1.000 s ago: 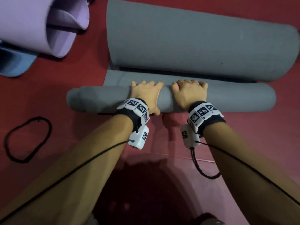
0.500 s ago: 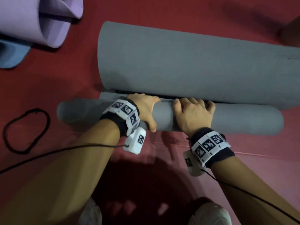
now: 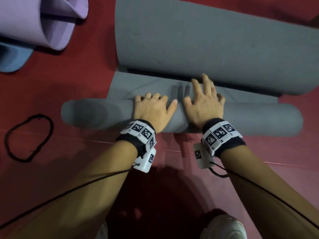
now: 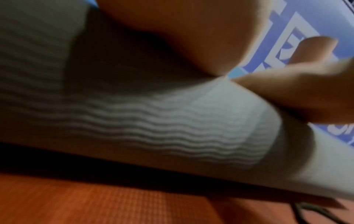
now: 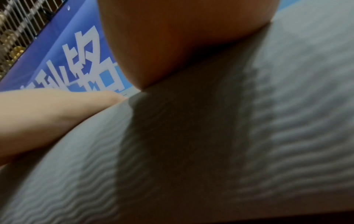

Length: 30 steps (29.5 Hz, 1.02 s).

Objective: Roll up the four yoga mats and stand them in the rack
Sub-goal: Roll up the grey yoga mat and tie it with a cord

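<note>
A grey yoga mat lies across the red floor. Its near end is wound into a tight roll [image 3: 259, 121], a flat strip [image 3: 138, 85] lies beyond, and the far part [image 3: 207, 40] arches over in a big loose curl. My left hand [image 3: 151, 107] lies on the middle of the roll, its fingers curled over the roll's far side and the thumb out to the right. My right hand [image 3: 203, 104] rests its palm beside it, fingers straight and spread out over the flat strip. Both wrist views show the ribbed grey mat [image 4: 172, 128] [image 5: 229, 151] under the palms.
A loosely rolled purple mat [image 3: 34, 19] lies at the far left on top of a blue mat [image 3: 12, 59]. A black elastic loop [image 3: 51, 126] lies on the floor left of the roll. A white shoe [image 3: 226, 226] shows at the bottom edge. A blue banner [image 5: 57, 60] stands beyond.
My right hand's fingers, curled over the roll before, have straightened and reach forward over the flat strip. The left hand keeps its hold. More flat mat shows beyond the roll than half a second ago.
</note>
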Motion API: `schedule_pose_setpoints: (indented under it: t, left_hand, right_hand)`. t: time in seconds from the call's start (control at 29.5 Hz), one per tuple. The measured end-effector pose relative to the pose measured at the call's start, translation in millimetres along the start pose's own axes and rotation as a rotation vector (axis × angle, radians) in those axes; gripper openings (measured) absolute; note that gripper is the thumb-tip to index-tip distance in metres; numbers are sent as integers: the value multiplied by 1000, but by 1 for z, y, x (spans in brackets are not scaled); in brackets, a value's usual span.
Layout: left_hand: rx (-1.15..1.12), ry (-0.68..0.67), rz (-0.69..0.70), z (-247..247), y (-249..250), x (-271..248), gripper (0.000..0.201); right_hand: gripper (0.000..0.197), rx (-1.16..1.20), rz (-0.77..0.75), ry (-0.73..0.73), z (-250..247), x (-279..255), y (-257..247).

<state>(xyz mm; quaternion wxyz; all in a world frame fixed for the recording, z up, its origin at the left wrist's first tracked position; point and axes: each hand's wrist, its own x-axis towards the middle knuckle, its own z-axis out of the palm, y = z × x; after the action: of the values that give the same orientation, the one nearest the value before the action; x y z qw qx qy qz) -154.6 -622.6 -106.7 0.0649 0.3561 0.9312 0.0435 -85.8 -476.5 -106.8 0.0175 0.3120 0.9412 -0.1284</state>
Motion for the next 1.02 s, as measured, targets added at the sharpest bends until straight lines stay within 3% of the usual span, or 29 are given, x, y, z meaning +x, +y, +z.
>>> schedule_pose_setpoints:
  t: [0.14,0.27,0.37,0.47,0.58,0.64,0.71,0.81,0.88,1.02]
  left_hand:
    - [-28,-107,-43,-10,-4,28,62]
    - [-103,-204,-118,-14,-6,53,61]
    - [-113,9,-92,-7,-4,45,52]
    - [-139,249,-15,7,0,29,41]
    - [-181,312,80,12,0,18,46]
    - [-159,250,146,8,-4,14,63]
    - [-48,89,181,1,-6,16,91]
    - [140,-150,159,-7,-5,27,125]
    - [146,-207,125,-12,-3,40,123]
    - [92,-311,117,-27,-5,65,107]
  right_hand:
    - [45,-26,-55,126,2,-9,2]
    - [48,-131,-25,148,4,-3,2]
    - [45,-134,-13,171,3,12,-3]
    - [46,-136,16,67,-4,35,-5]
    - [43,-70,20,44,-7,46,-3]
    - [50,-18,-10,43,-4,46,0]
    - [59,11,-54,25,-6,48,2]
    - [44,-17,-86,43,-8,48,4]
    - [37,-72,-49,107,-7,40,4]
    - [44,-126,-22,224,3,27,5]
